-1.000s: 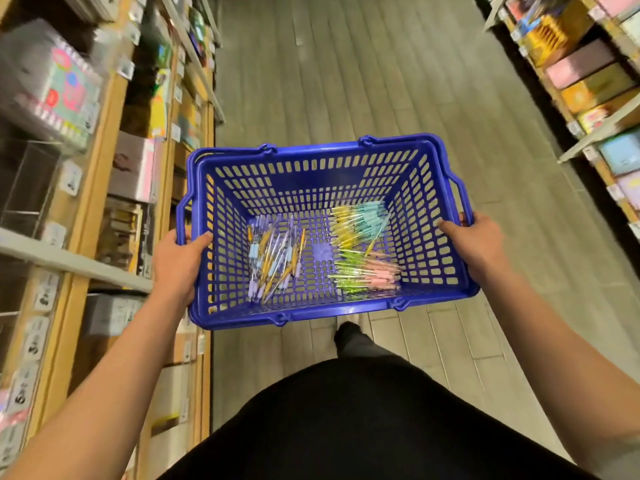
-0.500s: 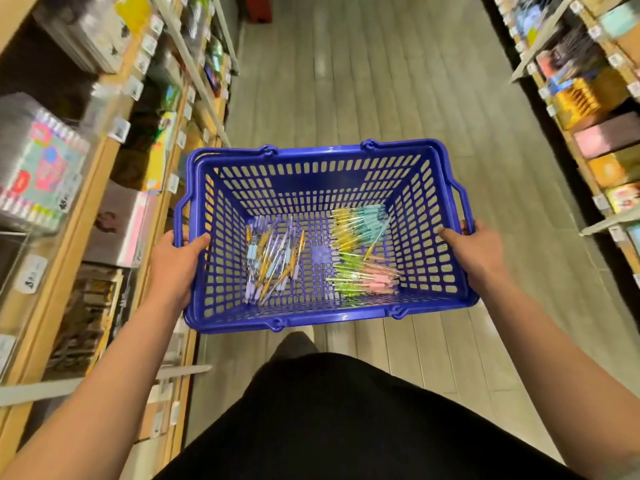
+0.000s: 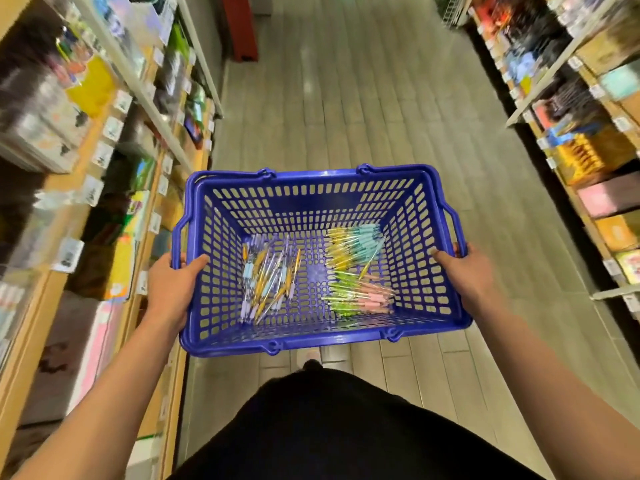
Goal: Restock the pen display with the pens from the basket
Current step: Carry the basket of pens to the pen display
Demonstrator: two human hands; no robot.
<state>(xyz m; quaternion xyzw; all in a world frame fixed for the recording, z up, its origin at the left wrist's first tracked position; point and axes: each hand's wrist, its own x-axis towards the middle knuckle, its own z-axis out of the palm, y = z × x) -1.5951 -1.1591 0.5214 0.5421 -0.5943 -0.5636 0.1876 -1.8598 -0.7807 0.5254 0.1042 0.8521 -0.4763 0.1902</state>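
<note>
I carry a blue plastic basket [image 3: 311, 195] in front of my waist, above the floor. My left hand [image 3: 171, 285] grips its left rim, thumb inside the wall. My right hand [image 3: 467, 268] grips the right rim the same way. On the basket floor lie several pens in clear wrappers: a blue, yellow and lilac pile [image 3: 268, 282] at the left, a yellow and teal bundle [image 3: 353, 242] at the right rear, and a green and pink bundle [image 3: 360, 296] at the right front. No pen display can be made out.
I stand in a shop aisle with a grey plank floor [image 3: 346, 98]. Wooden shelves [image 3: 114, 140] full of stationery run along the left, close to the basket. More shelves [image 3: 568, 109] with boxed goods line the right. A red fixture [image 3: 242, 26] stands at the far end.
The view has tilted up and moved forward along the aisle, and the shelves have slid past. Both hands keep their hold on the basket; the pens have barely shifted.
</note>
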